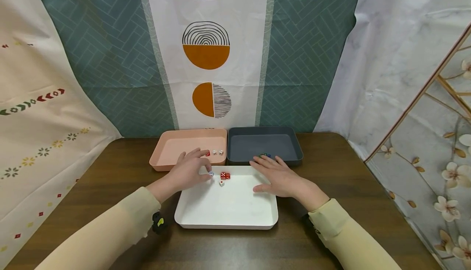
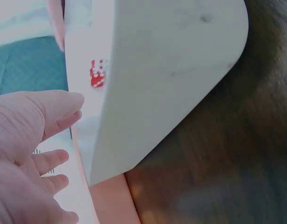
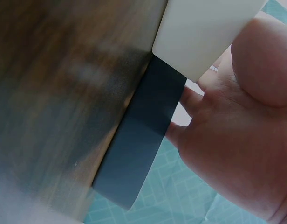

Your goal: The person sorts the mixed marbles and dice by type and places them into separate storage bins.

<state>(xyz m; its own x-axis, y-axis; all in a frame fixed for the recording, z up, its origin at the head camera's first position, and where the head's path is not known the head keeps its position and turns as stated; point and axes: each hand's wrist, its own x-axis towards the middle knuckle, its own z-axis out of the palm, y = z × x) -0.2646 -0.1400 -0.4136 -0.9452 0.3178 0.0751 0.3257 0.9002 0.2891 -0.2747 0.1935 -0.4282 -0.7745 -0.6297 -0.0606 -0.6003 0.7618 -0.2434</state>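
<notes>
A white die (image 1: 211,173) with dark pips is pinched between the thumb and a finger of my left hand (image 1: 187,172), above the far left of the white tray (image 1: 228,212). In the left wrist view, the thumb and fingers hide that die. Close by in the tray lie two red dice (image 1: 225,176) side by side and another white die (image 1: 221,183). My right hand (image 1: 281,178) spreads its fingers over the white tray's far right corner, fingertips above the near rim of the dark grey tray (image 1: 261,139). Nothing shows in its grasp.
Behind on the left stands a pink tray (image 1: 176,143) holding a red die (image 1: 208,153) and two white dice (image 1: 218,152). Small blue and green pieces (image 1: 265,155) lie in the dark tray, partly behind right fingers. Cloth hangings (image 1: 243,57) enclose the brown table (image 1: 324,167).
</notes>
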